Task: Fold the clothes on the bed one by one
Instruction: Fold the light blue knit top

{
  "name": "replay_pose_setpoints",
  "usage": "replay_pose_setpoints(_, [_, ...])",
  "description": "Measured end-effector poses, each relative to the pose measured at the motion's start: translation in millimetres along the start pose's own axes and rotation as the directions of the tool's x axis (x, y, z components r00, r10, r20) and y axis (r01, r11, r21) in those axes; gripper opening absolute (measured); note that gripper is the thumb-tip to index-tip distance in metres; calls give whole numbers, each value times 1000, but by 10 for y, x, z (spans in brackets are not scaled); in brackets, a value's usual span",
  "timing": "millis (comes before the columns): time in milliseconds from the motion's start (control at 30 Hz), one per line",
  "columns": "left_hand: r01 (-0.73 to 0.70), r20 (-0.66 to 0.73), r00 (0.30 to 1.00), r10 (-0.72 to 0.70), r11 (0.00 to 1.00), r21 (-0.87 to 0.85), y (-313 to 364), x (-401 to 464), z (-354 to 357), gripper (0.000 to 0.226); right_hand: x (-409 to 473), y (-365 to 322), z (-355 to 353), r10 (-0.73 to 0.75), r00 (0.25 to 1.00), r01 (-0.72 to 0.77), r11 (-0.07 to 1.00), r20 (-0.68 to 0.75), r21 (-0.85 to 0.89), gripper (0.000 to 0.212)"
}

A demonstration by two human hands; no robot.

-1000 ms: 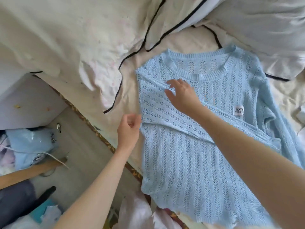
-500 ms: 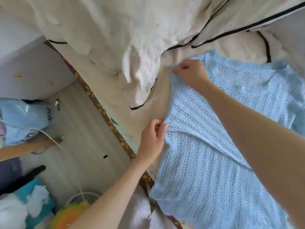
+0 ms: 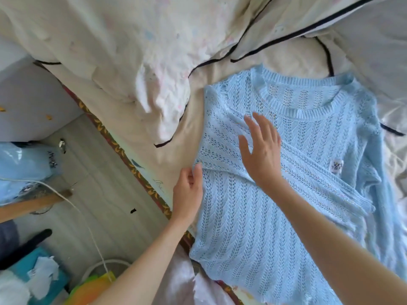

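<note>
On the far left, beside the bed, the floor (image 3: 72,172) holds a blue plastic bag (image 3: 24,166), a white cord (image 3: 83,219) and some loose clutter near the bottom edge. A patterned trim (image 3: 123,150) marks the side of the bed, and above it a crumpled white duvet (image 3: 132,51) with black piping is pushed up toward the head end.

The left hand (image 3: 187,194) sits at the sweater's left edge, near the bed's side. Its fingers (image 3: 197,172) are curled and seem to pinch the fold where the sleeve meets the body, though the exact grip is partly hidden by the hand itself.

The light blue knit sweater (image 3: 253,227) lies flat on the cream sheet (image 3: 176,150), neckline away from the person, hem toward them. One sleeve (image 3: 308,172) is already folded across the chest in a diagonal band that passes just below a small white label (image 3: 337,167).

The right hand (image 3: 262,155) lies over the upper chest of the sweater, fingers straight and slightly spread, palm down, apparently smoothing the folded sleeve.

Further right, the other side of the sweater bunches loosely against pale bedding (image 3: 392,150) and looks not yet folded in. By my reading this garment is about a third done: one sleeve in, the second sleeve and the folds of the body still to come. No finished folded pile is in view
</note>
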State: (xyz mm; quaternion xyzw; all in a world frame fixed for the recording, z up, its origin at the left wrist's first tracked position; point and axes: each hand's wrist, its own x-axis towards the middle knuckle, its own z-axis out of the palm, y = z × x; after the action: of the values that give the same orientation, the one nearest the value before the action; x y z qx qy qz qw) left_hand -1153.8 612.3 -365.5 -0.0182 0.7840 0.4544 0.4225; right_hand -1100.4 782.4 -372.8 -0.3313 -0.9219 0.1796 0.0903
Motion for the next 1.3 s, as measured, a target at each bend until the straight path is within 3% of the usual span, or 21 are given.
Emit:
replay_pose_setpoints(133, [-29, -96, 995, 38, 996, 86, -15, -44, 76, 38, -835, 335, -66, 26, 986, -12, 996, 164, -86, 46])
replay_pose_setpoints(200, [-45, -135, 989, 63, 990, 130, -40, 7, 56, 37, -1091, 552, -118, 143, 963, -107, 981, 229, -163, 52])
replay_pose_setpoints(300, [-60, -140, 986, 85, 982, 179, -40, 20, 19, 26, -1362, 907, -250, 414, 870, -361, 904, 266, -229, 58])
replay_pose_setpoints(400, [-137, -174, 965, 197, 942, 305, 14, -70, 41, 28, -1644, 1142, -376, 454, 830, -376, 884, 324, -277, 60])
replay_pose_setpoints(500, [-311, -146, 849, 508, 703, 640, 57, -181, 159, 39, -1850, 1302, -481, 457, 812, -364, 883, 363, -297, 66])
replay_pose_setpoints(600, [-480, 142, 760, 634, 401, 780, 105, -257, 481, 39, -2013, 1497, -582, 487, 784, -386, 868, 384, -312, 69])
replay_pose_setpoints(733, [-585, 491, 749, 444, 97, 805, 119, -281, 1181, 56, -2155, 1801, -725, 487, 794, -397, 869, 364, -296, 60])
replay_pose_setpoints(833, [-617, 604, 757, 249, -30, 786, 131, -377, 1667, 61, -2158, 2041, -898, 433, 877, -395, 896, 207, -203, 39])
replay_pose_setpoints(900, [-616, 615, 775, 145, -42, 787, 87, -438, 1874, 60, -2116, 2222, -1077, 479, 876, -470, 874, 58, -123, 34])
replay_pose_setpoints(1033, [-573, 575, 818, -7, -88, 814, 72, -422, 1990, 59, -1894, 2781, -1383, 690, 715, -696, 718, -112, -14, 33])
replay_pose_setpoints(1133, [-555, 545, 832, -107, -121, 823, 180, -365, 2026, 58, -1749, 3217, -1505, 830, 556, -828, 558, 51, -59, 49])
replay_pose_setpoints(1200, [-541, 520, 838, -164, -128, 831, 236, -337, 2077, 58, -1746, 3357, -1527, 834, 524, -836, 543, 174, -80, 54])
replay_pose_setpoints(1300, [-529, 485, 839, -247, -162, 833, 302, -312, 2132, 59, -1791, 3420, -1546, 826, 534, -827, 555, 183, -91, 55])
